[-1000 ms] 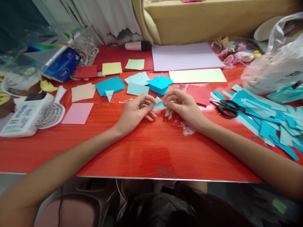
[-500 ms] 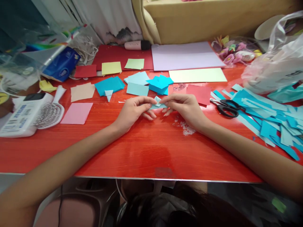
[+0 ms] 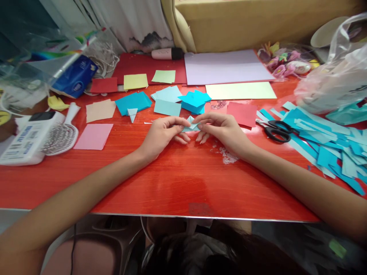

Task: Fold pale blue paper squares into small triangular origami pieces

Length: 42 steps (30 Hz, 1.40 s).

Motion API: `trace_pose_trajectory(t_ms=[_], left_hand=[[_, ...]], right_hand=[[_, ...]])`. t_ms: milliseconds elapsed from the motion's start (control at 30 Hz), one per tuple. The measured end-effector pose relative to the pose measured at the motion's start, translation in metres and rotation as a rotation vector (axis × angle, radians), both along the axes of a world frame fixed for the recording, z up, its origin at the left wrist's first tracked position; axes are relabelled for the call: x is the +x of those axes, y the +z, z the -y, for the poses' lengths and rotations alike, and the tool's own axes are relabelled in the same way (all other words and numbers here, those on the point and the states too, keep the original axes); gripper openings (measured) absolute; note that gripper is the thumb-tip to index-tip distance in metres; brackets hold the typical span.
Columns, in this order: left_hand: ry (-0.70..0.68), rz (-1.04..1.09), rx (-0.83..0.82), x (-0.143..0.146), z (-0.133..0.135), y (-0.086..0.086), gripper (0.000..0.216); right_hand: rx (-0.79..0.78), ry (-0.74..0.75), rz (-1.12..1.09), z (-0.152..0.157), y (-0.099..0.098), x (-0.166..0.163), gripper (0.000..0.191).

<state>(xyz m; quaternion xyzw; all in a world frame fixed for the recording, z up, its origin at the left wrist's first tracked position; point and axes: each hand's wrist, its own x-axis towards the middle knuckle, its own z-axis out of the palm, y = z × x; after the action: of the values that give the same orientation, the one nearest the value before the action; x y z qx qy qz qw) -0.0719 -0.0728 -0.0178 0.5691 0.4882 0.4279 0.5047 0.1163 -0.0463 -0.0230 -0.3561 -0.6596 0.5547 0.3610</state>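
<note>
Between my hands is a small light-blue folded paper (image 3: 191,125), its top showing a pointed crease. My left hand (image 3: 164,133) pinches its left side between thumb and forefinger. On the other side, my right hand (image 3: 222,130) grips the right part with closed fingertips, which hide some of that edge. Just behind lie a stack of bright blue paper squares (image 3: 195,101) and pale blue squares (image 3: 167,108). A small folded pale triangle (image 3: 132,114) rests against another blue stack (image 3: 133,103) to the left.
Black-handled scissors (image 3: 277,133) lie right of my right hand, beside a heap of blue paper strips (image 3: 329,137). Pink paper (image 3: 94,136), a hairbrush (image 3: 61,137) and a white box (image 3: 28,139) are at left. Lilac sheets (image 3: 226,68) lie at the back, a plastic bag (image 3: 335,80) at right.
My right fingertips have shifted slightly on the folded paper, covering more of its right edge. My left hand keeps its pinch. The whole view has moved very slightly.
</note>
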Motion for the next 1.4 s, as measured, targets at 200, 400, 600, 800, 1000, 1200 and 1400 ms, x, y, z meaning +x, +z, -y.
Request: trace_pose_trajectory(t_ms=[200,400,600,800,1000,1200,1400], left_hand=[[-0.017,0.005,0.016,0.0005,0.0004,0.0002,0.012],[-0.026,-0.033,0.012,0.0019,0.0029,0.0028,0.014],[-0.061,-0.028,0.022,0.0014,0.0053,0.0054,0.012],[-0.056,0.046,0.036,0.0008,0.0012,0.0000,0.014],[-0.066,0.050,0.062,0.0022,-0.0006,-0.0014,0.015],[-0.062,-0.014,0.072,0.0023,0.0019,-0.0015,0.020],[-0.092,-0.111,0.175,-0.0003,0.0029,-0.0037,0.024]], right_hand=[[-0.017,-0.004,-0.043,-0.0008,-0.0022,0.0007,0.012],[-0.047,-0.030,-0.054,0.0002,-0.0014,0.0004,0.011],[-0.041,-0.049,-0.069,0.0003,-0.0024,-0.0008,0.010],[-0.032,-0.035,-0.080,0.0007,-0.0028,-0.0010,0.009],[-0.048,-0.023,-0.060,0.0018,-0.0009,-0.0017,0.008],[-0.104,0.000,-0.086,0.0004,-0.0012,-0.0015,0.010],[-0.043,0.059,-0.066,-0.0001,-0.0011,0.0002,0.017]])
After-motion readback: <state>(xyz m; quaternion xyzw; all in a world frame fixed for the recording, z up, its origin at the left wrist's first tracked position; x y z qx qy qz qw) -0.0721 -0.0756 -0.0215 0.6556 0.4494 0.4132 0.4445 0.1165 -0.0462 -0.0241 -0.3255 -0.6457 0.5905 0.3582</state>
